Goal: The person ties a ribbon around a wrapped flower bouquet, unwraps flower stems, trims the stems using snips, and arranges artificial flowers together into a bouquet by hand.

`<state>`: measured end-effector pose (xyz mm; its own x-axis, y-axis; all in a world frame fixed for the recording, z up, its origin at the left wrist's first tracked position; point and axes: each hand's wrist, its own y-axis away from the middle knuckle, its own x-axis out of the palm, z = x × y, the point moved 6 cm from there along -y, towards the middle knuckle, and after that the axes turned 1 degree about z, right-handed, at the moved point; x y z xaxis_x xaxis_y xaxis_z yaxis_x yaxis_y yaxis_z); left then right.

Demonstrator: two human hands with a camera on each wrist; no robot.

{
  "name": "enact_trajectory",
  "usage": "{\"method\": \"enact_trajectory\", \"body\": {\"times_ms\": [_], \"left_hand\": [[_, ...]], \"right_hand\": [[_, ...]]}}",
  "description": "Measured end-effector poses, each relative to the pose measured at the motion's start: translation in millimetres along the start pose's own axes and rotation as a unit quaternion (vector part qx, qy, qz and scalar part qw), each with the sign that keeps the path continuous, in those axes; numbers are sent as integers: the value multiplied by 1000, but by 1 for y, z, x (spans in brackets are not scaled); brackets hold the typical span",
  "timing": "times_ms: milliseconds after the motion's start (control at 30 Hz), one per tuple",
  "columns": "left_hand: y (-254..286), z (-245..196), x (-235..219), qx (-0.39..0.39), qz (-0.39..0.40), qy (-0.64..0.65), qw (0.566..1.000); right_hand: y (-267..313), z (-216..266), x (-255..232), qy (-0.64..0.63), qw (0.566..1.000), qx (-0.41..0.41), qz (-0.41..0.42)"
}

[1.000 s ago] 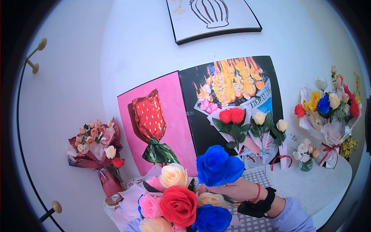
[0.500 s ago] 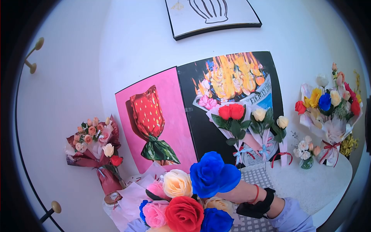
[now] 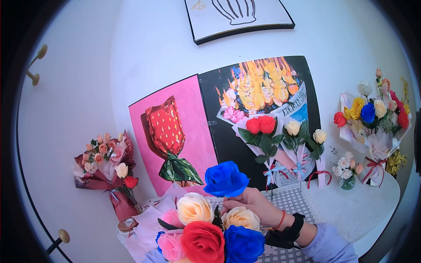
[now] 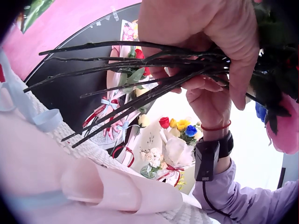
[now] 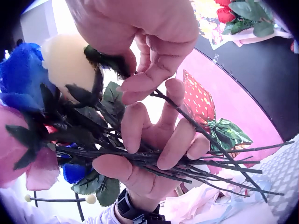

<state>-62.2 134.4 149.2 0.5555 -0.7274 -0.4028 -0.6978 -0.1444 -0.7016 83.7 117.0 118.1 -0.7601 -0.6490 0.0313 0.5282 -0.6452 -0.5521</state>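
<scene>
My right hand (image 3: 254, 207) pinches the stem of a blue rose (image 3: 226, 179) just below its head, at the far side of a bunch of artificial roses. My left hand (image 4: 201, 28) grips the bunch's dark stems (image 5: 93, 151), its fingers and thumb wrapped round them. The stem of the blue rose slants across the left fingers in the right wrist view. In the bunch are a red rose (image 3: 202, 242), a cream rose (image 3: 195, 208), a pink rose (image 3: 172, 245) and another blue rose (image 3: 244, 244). The flower heads hide my left hand in the head view.
Pink wrapping paper (image 3: 151, 225) lies left on the table, with pale blue ribbon (image 4: 46, 120). A wrapped bouquet (image 3: 107, 164) stands at the left, a larger one (image 3: 372, 131) at the right. Small wrapped roses (image 3: 267, 140) lean on a black poster (image 3: 219, 149); a glass vase (image 3: 347, 182) stands nearby.
My right hand has moved the blue rose leftward and away from me, behind the bunch. More of that hand now shows. My left hand's bunch has shifted only slightly.
</scene>
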Motion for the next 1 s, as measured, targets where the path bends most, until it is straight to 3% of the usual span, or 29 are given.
{"method": "enact_trajectory", "body": {"times_ms": [133,233,400,533,600,833,933,1000], "left_hand": [[2,0,-1,-1,-2,-7,1000],[2,0,-1,-1,-1,-12,1000],[3,-2,-3,1,-2,-23,1000],[4,-3,-4,2,-2,-30,1000],[4,-3,-4,3,-3,-33,999],[8,-5,-5,5,-8,-47,999],[8,-6,-5,7,-9,-52,999],[10,-8,-6,10,-12,-57,998]], "right_hand": [[6,-2,2,38,999,4,-10],[8,-6,2,64,997,-13,28],[11,12,10,147,977,-143,54],[11,8,9,131,980,-137,62],[16,19,16,233,943,-225,80],[18,31,21,208,948,-227,80],[23,26,19,280,929,-213,115],[28,22,13,240,942,-218,86]]}}
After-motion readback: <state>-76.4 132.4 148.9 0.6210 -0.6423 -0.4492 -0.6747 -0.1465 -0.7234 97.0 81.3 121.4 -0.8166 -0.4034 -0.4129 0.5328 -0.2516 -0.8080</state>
